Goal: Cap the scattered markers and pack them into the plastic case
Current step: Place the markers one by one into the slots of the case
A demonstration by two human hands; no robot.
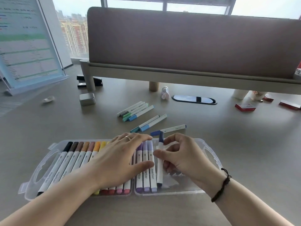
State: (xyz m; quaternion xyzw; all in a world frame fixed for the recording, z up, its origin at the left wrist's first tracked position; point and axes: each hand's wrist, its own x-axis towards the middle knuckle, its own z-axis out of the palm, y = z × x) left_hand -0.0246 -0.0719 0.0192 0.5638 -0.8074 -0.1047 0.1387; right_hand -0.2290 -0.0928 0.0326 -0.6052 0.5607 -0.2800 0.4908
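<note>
Right hand [176, 154] pinched a dark-blue marker [160, 162], fingers curled round the barrel, lowering it into the plastic case [210, 154] just beside the purple markers [146, 167]. Left hand [120, 159] lay flat, fingers straight, pressing the packed row down. Risk, as I judged it: the marker sat slightly tilted, so it could ride over its purple neighbour instead of seating; lifting the left hand early could let the row shift. Seven capped markers [138, 111] waited on the bench [228, 136], well beyond the case.
</note>
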